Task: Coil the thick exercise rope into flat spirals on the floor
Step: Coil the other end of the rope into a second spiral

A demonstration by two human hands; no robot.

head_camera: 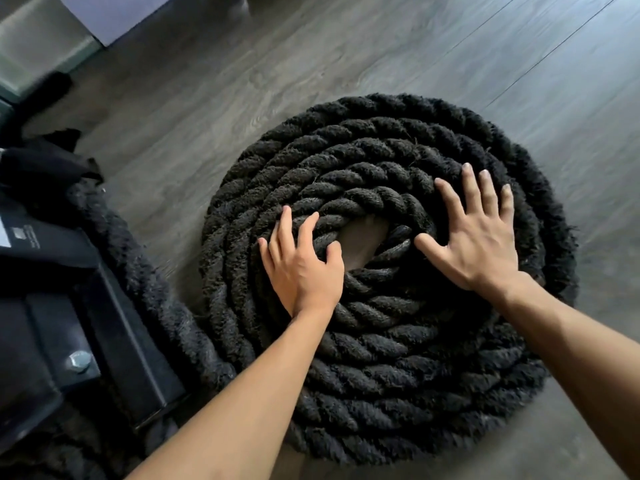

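Observation:
A thick black twisted rope (391, 372) lies on the grey wood floor as a flat spiral of several turns, with a small bare gap of floor (363, 237) at its centre. My left hand (301, 268) rests on the inner turns left of the gap, fingers curled over the rope. My right hand (474, 233) lies flat on the turns right of the gap, fingers spread. A loose stretch of the same rope (145, 282) runs off the spiral's left side toward the upper left.
A black metal frame base (114, 351) with a bolt (79, 362) stands at the left, the loose rope running along it. Dark fabric (41, 161) lies behind it. Grey floorboards (346, 46) stretch beyond the coil; a pale wall panel (38, 39) fills the top left.

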